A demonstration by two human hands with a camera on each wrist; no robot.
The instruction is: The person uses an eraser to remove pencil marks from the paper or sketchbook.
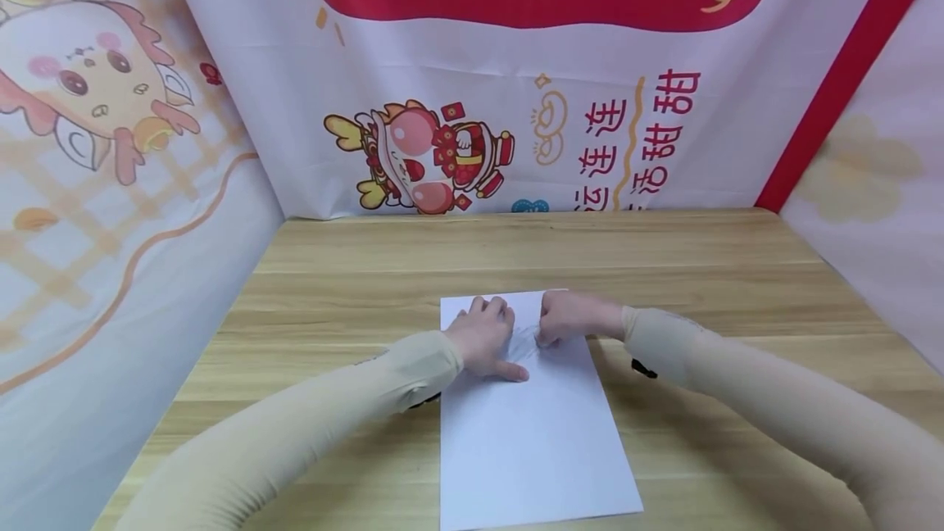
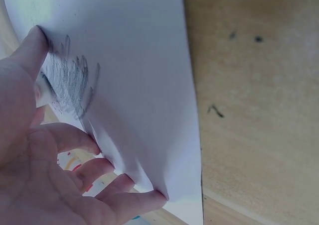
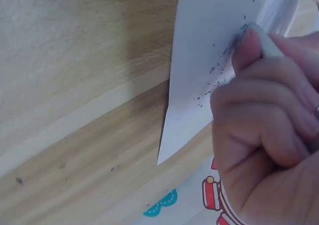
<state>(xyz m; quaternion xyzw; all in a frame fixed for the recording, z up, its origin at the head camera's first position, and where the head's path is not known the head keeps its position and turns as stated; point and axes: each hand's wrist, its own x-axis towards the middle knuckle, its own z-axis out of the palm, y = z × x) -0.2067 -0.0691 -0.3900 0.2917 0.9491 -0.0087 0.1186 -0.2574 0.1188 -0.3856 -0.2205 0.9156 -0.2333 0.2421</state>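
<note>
A white sheet of paper point(image 1: 534, 449) lies on the wooden table, with a patch of grey pencil scribble point(image 2: 72, 83) near its far end. My left hand point(image 1: 483, 338) presses on the sheet to the left of the scribble, fingers and thumb spread and fingertips touching the paper. On the other side, my right hand point(image 1: 574, 315) pinches a small white eraser point(image 3: 269, 47) against the paper at the edge of the scribble. Curled fingers cover most of the eraser. Dark crumbs point(image 3: 213, 69) are scattered on the sheet beside it.
The wooden table point(image 1: 332, 285) extends around the paper, with a few dark specks on it. A printed cloth point(image 1: 457, 47) hangs behind its far edge, and more printed cloth point(image 1: 125, 269) hangs at the left and right sides.
</note>
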